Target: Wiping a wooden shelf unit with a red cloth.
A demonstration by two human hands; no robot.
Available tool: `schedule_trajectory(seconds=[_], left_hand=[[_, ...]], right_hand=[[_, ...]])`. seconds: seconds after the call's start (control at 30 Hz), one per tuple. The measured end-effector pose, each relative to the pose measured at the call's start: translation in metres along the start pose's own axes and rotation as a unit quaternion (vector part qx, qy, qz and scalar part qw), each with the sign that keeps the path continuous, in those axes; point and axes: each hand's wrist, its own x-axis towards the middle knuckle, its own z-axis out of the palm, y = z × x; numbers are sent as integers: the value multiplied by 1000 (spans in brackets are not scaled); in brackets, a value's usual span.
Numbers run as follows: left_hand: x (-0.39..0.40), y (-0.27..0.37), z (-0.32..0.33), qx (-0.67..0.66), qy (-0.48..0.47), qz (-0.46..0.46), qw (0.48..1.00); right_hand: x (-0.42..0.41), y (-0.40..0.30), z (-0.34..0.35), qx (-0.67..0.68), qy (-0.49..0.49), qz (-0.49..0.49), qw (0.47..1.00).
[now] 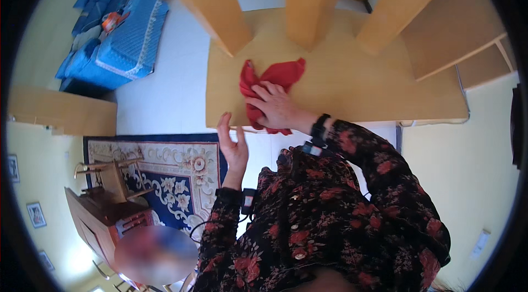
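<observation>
A crumpled red cloth (284,74) lies on a light wooden cabinet top (350,85), near its left front corner. My right hand (274,104) rests palm down over the cloth, fingers spread across it, and some cloth hangs past the front edge. Whether the fingertips pinch the fabric is hard to see. Just off that front edge, to the left of the cloth, my left hand (234,143) is raised with its fingers apart and nothing in it. Dark straps with small devices circle both wrists.
Three wooden uprights (309,7) rise from the back of the top. A wooden side unit (453,32) stands at the right, with a cable (463,85) beside it. Leftward are a blue-covered sofa (128,40), a patterned rug (173,168) and a wooden chair (113,180).
</observation>
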Motion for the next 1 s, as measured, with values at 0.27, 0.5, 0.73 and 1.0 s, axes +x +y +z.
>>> schedule_trajectory(seconds=[0.27, 0.5, 0.73, 1.0], left_hand=[[-89, -41, -30, 80, 37, -101, 991], [-48, -33, -22, 105, 49, -4, 993], [13, -6, -16, 62, 3, 66, 996], [29, -29, 5, 11, -29, 97, 995]], right_hand=[[76, -43, 53, 13, 33, -92, 995], [48, -39, 47, 35, 21, -178, 983], [-49, 9, -26, 46, -58, -78, 994], [-195, 108, -125, -125, 26, 225, 966]])
